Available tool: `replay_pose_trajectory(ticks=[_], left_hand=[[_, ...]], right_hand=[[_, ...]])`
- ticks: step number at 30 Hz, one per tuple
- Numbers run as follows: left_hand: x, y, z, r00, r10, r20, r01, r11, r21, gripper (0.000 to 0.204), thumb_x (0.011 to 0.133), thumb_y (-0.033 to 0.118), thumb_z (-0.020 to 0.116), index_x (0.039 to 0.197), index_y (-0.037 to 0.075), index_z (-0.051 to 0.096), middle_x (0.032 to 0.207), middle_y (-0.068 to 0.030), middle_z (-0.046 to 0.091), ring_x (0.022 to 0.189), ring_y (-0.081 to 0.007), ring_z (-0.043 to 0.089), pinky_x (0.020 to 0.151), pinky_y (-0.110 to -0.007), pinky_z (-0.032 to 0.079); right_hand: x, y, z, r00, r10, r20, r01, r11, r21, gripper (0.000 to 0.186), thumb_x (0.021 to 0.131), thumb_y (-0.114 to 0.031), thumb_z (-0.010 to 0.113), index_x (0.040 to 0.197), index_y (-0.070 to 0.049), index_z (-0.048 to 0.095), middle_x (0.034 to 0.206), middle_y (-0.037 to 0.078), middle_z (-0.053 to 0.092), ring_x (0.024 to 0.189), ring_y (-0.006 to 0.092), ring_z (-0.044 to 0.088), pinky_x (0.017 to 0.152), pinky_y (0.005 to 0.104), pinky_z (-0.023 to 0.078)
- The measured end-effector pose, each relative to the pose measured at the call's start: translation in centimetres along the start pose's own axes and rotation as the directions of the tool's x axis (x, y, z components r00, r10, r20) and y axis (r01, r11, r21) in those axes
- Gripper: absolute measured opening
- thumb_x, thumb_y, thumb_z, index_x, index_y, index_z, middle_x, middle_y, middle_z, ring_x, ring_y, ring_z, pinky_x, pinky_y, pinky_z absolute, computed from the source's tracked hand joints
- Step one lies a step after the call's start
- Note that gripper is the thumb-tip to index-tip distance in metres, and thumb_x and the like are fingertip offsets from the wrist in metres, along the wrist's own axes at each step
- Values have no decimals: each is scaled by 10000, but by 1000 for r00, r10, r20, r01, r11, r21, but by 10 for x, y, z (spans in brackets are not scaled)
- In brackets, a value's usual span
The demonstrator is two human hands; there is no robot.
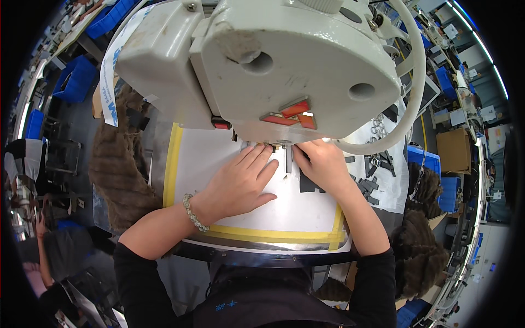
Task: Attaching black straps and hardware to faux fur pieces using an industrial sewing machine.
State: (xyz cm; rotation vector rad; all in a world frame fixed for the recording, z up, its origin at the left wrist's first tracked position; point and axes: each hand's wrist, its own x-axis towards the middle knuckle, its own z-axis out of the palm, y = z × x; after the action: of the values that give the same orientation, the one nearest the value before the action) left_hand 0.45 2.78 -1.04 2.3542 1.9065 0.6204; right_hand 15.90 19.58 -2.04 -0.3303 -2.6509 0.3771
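A pale sewing machine head point(295, 71) fills the top of the view and overhangs both hands. My left hand point(240, 180) lies flat on the white work surface point(257, 218), fingers stretched forward with their tips close to the machine's foot, thumb apart. On the other side of the foot, my right hand point(325, 164) has its fingers bent and drawn together; the machine partly hides them, so what they grip cannot be made out. Between the hands a narrow grey metal strip point(289, 160) points toward me. Black strips point(309, 183) lie beside and under my right hand.
Yellow tape point(262, 234) borders the work surface. Metal rings point(377, 128) and several black tabs point(369, 186) lie on a white sheet at right. Brown fur pieces hang at left point(117, 169) and right point(418, 251). A blue bin point(424, 161) stands at right. Another person's arm point(42, 251) shows at far left.
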Motion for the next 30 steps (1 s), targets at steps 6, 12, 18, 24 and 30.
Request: replay_pose_trajectory(ticks=[6, 12, 18, 24, 30], left_hand=[[-18, 5, -39, 999, 2, 45, -6, 998, 69, 515, 751, 339, 731, 1123, 15, 584, 1228, -205, 549, 1144, -337, 544, 998, -438, 429], [-91, -89, -138, 858, -488, -162, 513, 834, 203, 423, 716, 76, 694, 1118, 2, 584, 1022, -166, 625, 1001, -354, 578, 873, -421, 467], [-167, -138, -172, 575, -817, -44, 817, 576, -14, 635, 655, 236, 826, 1190, 12, 570, 1022, -156, 615, 972, -313, 587, 848, -375, 470], [-168, -128, -170, 611, -788, -68, 791, 605, 95, 400, 633, 141, 822, 937, 3, 602, 789, -100, 570, 800, -259, 570, 754, -357, 464], [-138, -84, -179, 871, -491, -34, 490, 871, -27, 191, 627, -18, 596, 784, 90, 596, 837, -23, 535, 912, -220, 519, 883, -322, 349]], right_hand=[[6, -18, -14, 999, -50, 18, 52, 993, -108, 166, 760, -84, 677, 922, -74, 644, 812, 79, 642, 802, 262, 628, 770, 392, 474], [-4, -37, -33, 977, 4, 211, 50, 967, -249, 306, 741, -100, 693, 1031, -23, 637, 1006, 122, 645, 965, 254, 618, 863, 370, 463], [4, -88, -59, 929, -174, 327, 230, 963, -142, 454, 748, -164, 714, 1163, -13, 606, 1165, 156, 623, 1057, 237, 602, 909, 355, 444], [5, -99, -66, 925, -234, 300, 280, 953, -119, 425, 757, -162, 714, 1148, -31, 616, 1146, 146, 634, 1016, 225, 620, 889, 346, 453], [2, -103, -67, 923, -267, 276, 251, 963, 95, 360, 776, -117, 693, 1127, -63, 632, 1102, 109, 659, 889, 215, 652, 787, 323, 479]])
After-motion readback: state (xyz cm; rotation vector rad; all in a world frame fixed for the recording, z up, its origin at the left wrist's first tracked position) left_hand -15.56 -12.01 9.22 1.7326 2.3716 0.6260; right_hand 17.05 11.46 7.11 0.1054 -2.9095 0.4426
